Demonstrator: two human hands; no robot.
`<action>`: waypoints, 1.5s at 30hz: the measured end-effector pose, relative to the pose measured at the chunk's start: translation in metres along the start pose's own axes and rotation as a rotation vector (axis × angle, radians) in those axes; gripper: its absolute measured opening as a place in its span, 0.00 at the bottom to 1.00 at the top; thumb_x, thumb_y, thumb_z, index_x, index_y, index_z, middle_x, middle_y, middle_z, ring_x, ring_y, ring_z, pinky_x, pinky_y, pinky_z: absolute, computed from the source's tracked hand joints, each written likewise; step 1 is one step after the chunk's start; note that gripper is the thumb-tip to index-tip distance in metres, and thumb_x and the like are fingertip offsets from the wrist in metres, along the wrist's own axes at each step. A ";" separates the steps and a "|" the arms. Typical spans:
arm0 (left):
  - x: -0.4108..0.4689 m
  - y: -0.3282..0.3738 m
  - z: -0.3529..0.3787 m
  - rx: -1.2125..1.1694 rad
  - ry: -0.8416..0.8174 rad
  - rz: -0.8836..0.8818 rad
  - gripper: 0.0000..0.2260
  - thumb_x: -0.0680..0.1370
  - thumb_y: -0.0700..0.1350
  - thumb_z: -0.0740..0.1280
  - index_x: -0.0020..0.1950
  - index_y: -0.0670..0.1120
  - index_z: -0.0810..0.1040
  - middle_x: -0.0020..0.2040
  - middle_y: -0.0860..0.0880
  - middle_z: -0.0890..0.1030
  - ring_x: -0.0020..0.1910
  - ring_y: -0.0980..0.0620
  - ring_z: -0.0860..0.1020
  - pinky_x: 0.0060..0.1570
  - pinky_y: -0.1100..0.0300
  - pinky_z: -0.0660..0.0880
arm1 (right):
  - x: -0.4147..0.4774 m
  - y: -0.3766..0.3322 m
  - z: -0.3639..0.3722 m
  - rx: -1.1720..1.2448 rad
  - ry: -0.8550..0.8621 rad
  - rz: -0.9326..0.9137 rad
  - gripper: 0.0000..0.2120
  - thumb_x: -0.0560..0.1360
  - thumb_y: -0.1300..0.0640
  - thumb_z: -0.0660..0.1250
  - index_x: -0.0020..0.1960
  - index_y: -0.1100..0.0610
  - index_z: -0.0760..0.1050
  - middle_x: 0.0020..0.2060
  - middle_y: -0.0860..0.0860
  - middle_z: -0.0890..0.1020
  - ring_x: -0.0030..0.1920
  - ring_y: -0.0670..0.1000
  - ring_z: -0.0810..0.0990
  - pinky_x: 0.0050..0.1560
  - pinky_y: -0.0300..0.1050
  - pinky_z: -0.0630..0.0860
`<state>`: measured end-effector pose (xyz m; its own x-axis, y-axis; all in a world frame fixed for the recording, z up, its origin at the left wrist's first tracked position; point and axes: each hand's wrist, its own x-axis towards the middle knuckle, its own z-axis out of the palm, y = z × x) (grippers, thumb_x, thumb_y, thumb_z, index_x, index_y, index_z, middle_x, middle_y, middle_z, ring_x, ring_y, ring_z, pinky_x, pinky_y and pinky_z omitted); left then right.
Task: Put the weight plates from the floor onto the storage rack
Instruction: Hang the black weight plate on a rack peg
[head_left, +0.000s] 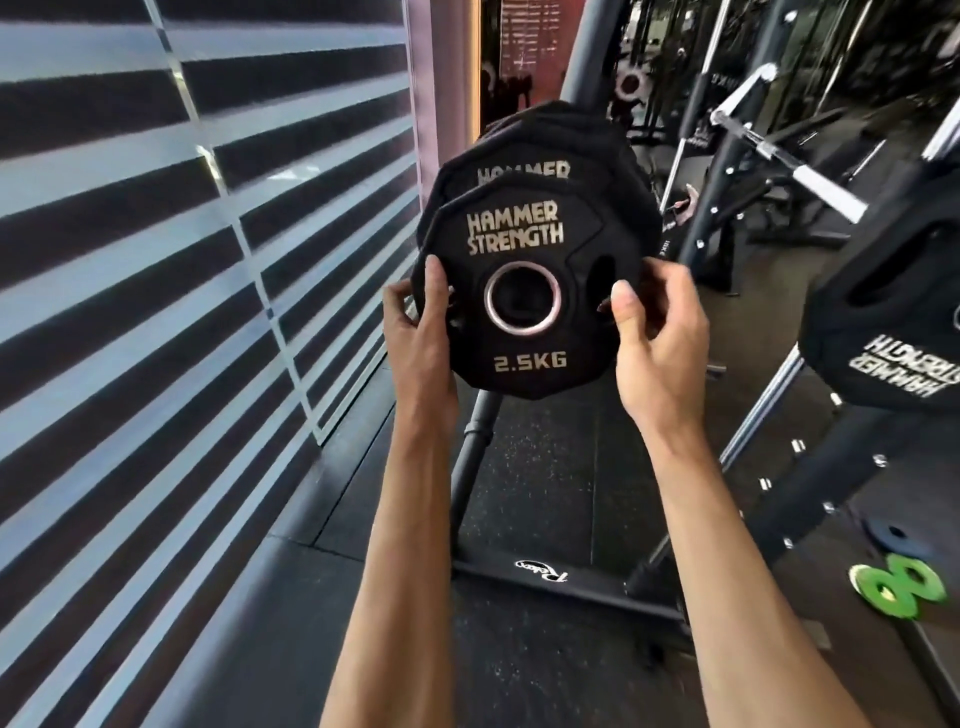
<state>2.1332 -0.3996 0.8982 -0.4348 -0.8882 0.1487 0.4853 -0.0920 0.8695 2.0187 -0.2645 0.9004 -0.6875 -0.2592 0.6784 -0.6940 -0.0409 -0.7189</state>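
forearms (410, 519): both of yours come up from the bottom edge, bare, with a gap between them.
left hand (415, 322): you grip the left rim of the small plate, thumb laid on its front face, fingers curled round behind the edge.
right hand (660, 338): you grip the right rim of the same plate, thumb pressed on the front beside a grip slot, fingers wrapped behind.
2.5kg plate (519, 244): black, many-sided, upright and facing you, held off the floor between your two hands at the rack. it reads "hammer strength" above a metal-ringed centre hole and "2.5kg" below. you cannot tell whether a peg passes through the hole.
larger plates (524, 150): black, stacked upright right behind the one you hold, the same lettering showing over its top edge.
storage rack (540, 574): dark frame, with a slanted post rising from a floor bar toward the plates.
right-side plate (893, 322): another black plate on a rack at your right, lettering upside down.
green plates (896, 584): two small discs flat on the floor at lower right, touching each other.
floor (540, 493): dark speckled rubber.
blinds (156, 260): dark and pale stripes filling your left side.
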 end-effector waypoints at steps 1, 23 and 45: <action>0.005 -0.002 -0.001 0.005 -0.020 0.001 0.15 0.80 0.54 0.66 0.57 0.44 0.70 0.49 0.47 0.83 0.46 0.52 0.82 0.48 0.55 0.80 | 0.001 0.002 0.003 -0.014 0.008 0.006 0.14 0.82 0.53 0.63 0.63 0.61 0.73 0.53 0.46 0.79 0.51 0.35 0.77 0.56 0.35 0.74; 0.045 -0.026 0.009 0.068 0.013 0.074 0.17 0.78 0.56 0.69 0.60 0.47 0.76 0.57 0.42 0.82 0.56 0.46 0.81 0.59 0.48 0.78 | 0.014 0.014 0.021 -0.116 -0.012 0.066 0.15 0.82 0.52 0.61 0.66 0.57 0.67 0.57 0.50 0.78 0.54 0.45 0.78 0.58 0.45 0.76; -0.142 -0.289 0.014 0.742 -0.274 -0.905 0.07 0.77 0.40 0.62 0.40 0.43 0.76 0.41 0.41 0.83 0.38 0.43 0.83 0.42 0.49 0.79 | -0.192 0.184 -0.090 -0.149 -0.368 1.254 0.06 0.82 0.53 0.62 0.49 0.55 0.73 0.45 0.59 0.84 0.45 0.57 0.85 0.49 0.59 0.83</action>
<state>2.0442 -0.2405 0.6329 -0.5829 -0.5020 -0.6389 -0.5950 -0.2718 0.7564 2.0038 -0.1352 0.6511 -0.7965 -0.2899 -0.5306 0.3353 0.5185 -0.7866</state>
